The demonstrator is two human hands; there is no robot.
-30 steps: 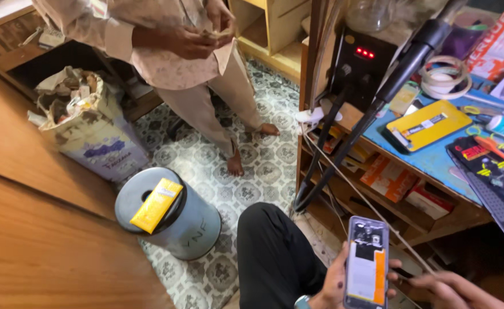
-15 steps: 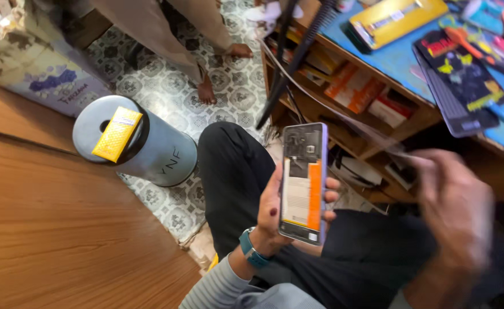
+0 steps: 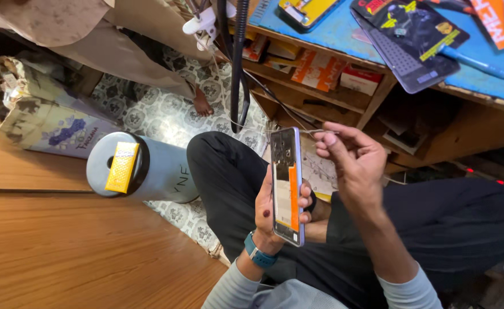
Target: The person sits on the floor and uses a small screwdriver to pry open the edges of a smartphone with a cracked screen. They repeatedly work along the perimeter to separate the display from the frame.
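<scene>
My left hand [image 3: 272, 214] grips an opened phone [image 3: 287, 184] upright over my lap, its back off, showing an orange battery strip and dark circuit parts. My right hand [image 3: 352, 163] is pinched on thin metal tweezers [image 3: 315, 132], whose tip reaches the phone's top edge. A blue watch [image 3: 259, 253] sits on my left wrist. Both forearms wear grey sleeves, and my legs in dark trousers lie under the phone.
A grey cylindrical bin [image 3: 143, 169] with a yellow box [image 3: 121, 166] on its lid stands on the patterned floor. Another person [image 3: 143, 51] stands barefoot behind it. A blue workbench [image 3: 492, 80] with a dark tool mat [image 3: 412, 40] and shelves is above right. A wooden panel [image 3: 80, 252] lies left.
The view has swung down and closer. My right hand has come up from the side with the tweezers to the phone's top edge. The phone stays in my left hand.
</scene>
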